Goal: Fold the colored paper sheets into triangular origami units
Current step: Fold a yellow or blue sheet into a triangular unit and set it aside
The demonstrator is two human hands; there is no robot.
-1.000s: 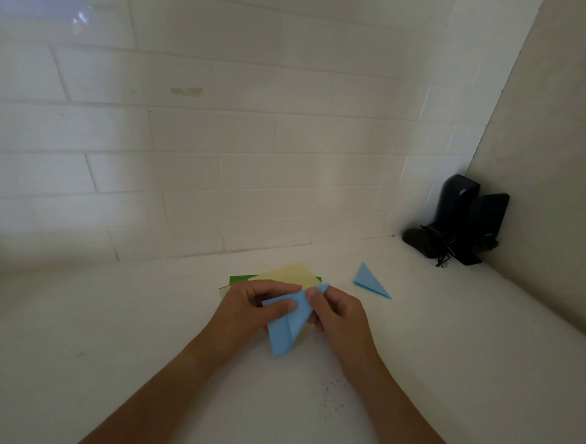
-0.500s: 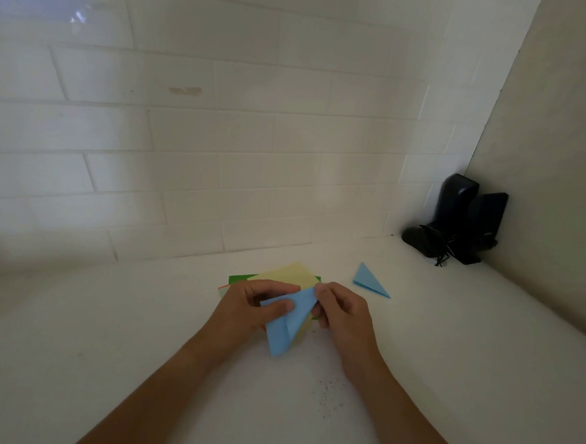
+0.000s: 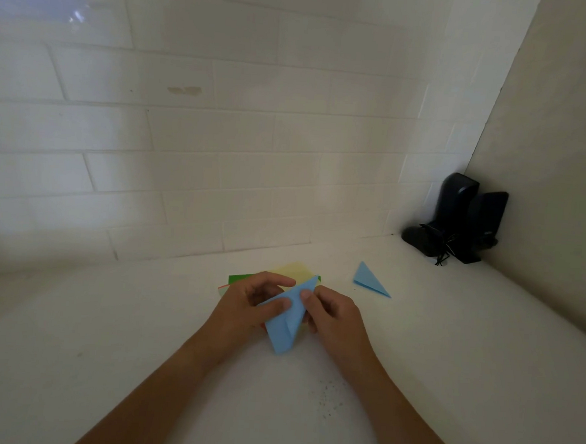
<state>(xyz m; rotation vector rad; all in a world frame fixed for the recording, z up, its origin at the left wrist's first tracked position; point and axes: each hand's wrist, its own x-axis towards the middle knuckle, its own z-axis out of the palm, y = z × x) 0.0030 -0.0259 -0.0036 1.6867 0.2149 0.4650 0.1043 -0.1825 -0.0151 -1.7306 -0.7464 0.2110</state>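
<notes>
A partly folded light blue paper is held just above the white counter, its long point aimed up and right. My left hand pinches its left side with thumb on top. My right hand pinches its right edge, thumb near the middle crease. Behind the hands lies a small stack of sheets: a yellow sheet on top, a green sheet under it, and a red edge at the left. A finished blue triangular unit lies on the counter to the right.
The white counter meets a white tiled wall behind and a beige side wall at right. Two black upright devices with a tangled cable stand in the back right corner. Dark specks dot the counter near my right forearm.
The blue paper's upper flap has been brought further over, so the piece looks narrower and more pointed. Both thumbs have slid closer together on it. The rest has not moved.
</notes>
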